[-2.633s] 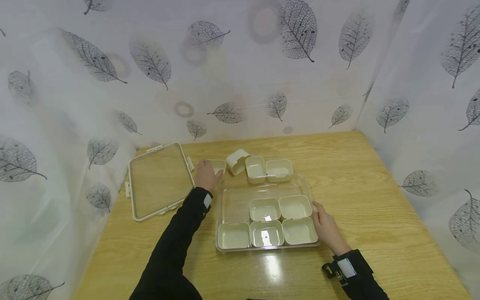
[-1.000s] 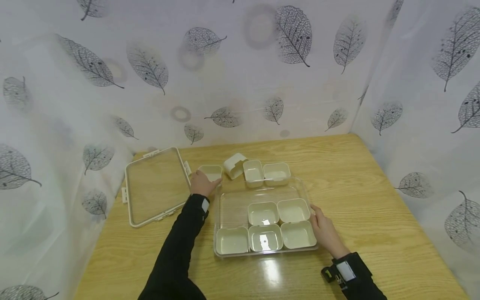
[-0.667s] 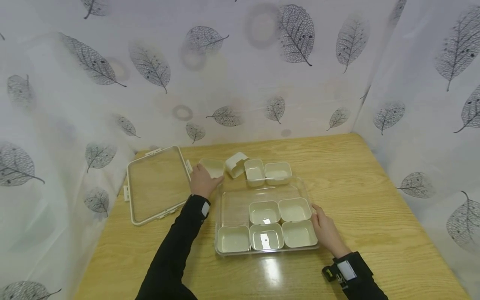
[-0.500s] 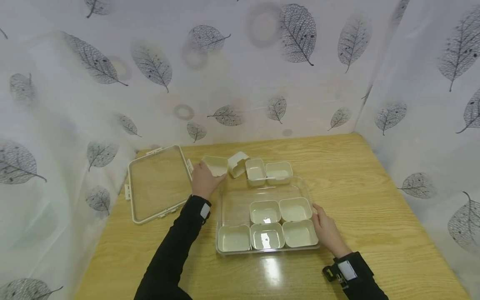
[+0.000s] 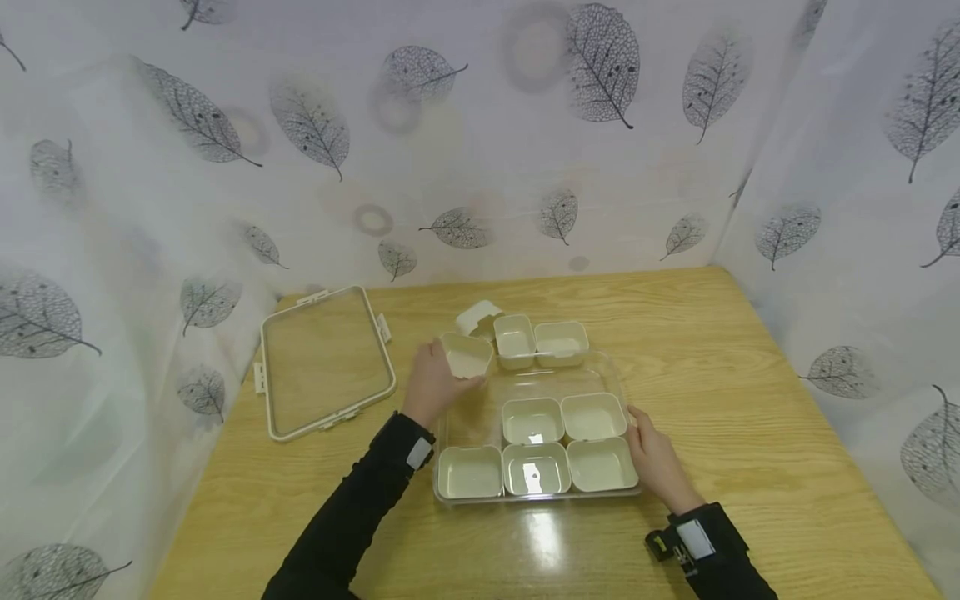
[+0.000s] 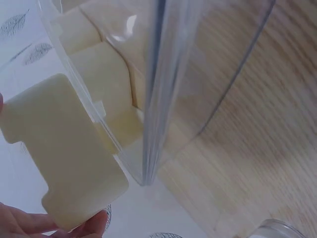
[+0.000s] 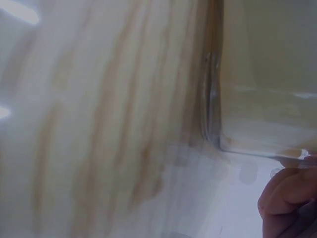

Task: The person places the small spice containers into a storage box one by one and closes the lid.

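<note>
My left hand (image 5: 435, 387) pinches a small cream plastic bin (image 5: 467, 357) between thumb and fingers, held over the back left of a clear plastic box (image 5: 472, 425). In the left wrist view the bin's notched side (image 6: 64, 148) faces the camera, beside the box's transparent wall (image 6: 156, 109). Cream bins line the box's front row (image 5: 536, 469), and two more sit behind at middle and right. My right hand (image 5: 656, 454) holds the box's right side; in the right wrist view its curled fingers (image 7: 287, 198) are at the box's edge.
Behind the box stand two upright cream bins (image 5: 561, 337), with another tipped bin (image 5: 477, 317) to their left. A clear lid with a cream frame and side clips (image 5: 393, 383) lies on the wooden table (image 5: 750, 417) at left. Leaf-printed sheeting (image 5: 495, 150) surrounds the table.
My left hand has lifted the cream bin from the table behind the box and brought it right, over the box's back left part. My right hand has stayed at the box's right side.
</note>
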Demonstrator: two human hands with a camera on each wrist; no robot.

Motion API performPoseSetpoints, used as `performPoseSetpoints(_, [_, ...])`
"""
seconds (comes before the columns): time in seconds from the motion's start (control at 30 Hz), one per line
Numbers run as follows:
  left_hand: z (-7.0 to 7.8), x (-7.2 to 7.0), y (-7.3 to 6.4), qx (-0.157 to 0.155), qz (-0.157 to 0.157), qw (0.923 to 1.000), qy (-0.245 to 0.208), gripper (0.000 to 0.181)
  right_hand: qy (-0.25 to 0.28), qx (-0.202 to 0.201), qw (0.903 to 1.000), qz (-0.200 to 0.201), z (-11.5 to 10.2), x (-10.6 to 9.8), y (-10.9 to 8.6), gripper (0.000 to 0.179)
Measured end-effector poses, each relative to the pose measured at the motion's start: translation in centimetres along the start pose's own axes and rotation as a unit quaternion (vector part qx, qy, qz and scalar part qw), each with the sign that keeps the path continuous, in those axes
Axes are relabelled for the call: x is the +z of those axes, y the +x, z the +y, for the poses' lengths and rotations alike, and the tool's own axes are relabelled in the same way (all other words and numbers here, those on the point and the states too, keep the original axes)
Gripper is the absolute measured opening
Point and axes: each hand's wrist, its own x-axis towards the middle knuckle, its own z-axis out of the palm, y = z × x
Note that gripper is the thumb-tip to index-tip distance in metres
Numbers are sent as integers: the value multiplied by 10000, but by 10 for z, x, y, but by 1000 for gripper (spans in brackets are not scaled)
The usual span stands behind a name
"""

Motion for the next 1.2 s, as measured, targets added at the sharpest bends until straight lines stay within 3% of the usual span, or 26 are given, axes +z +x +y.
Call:
performPoseSetpoints(0.2, [5,10,-11,155,-120,9995,259,92,88,101,9999,-72,-2,-1,0,40])
performPoseSetpoints(0.4, [10,14,-21,63,-393,9980,482,97,59,100,9999,-74,-2,-2,-1,41])
performPoseSetpoints(0.57, [7,17,-26,265,-400,9968,643,95,47,87,9999,-54,-2,-1,0,40])
performPoseSetpoints(0.83, [4,25,-31,641,-540,9884,1265,98,11,78,10000,-5,-3,-2,-1,39])
performPoseSetpoints(1.0, [3,28,-34,636,-656,9865,1362,96,-16,54,10000,-6,-4,-3,-1,39])
performPoseSetpoints(1.2, [0,27,-37,733,-584,9836,1543,95,-45,60,10000,-24,-4,-2,0,39])
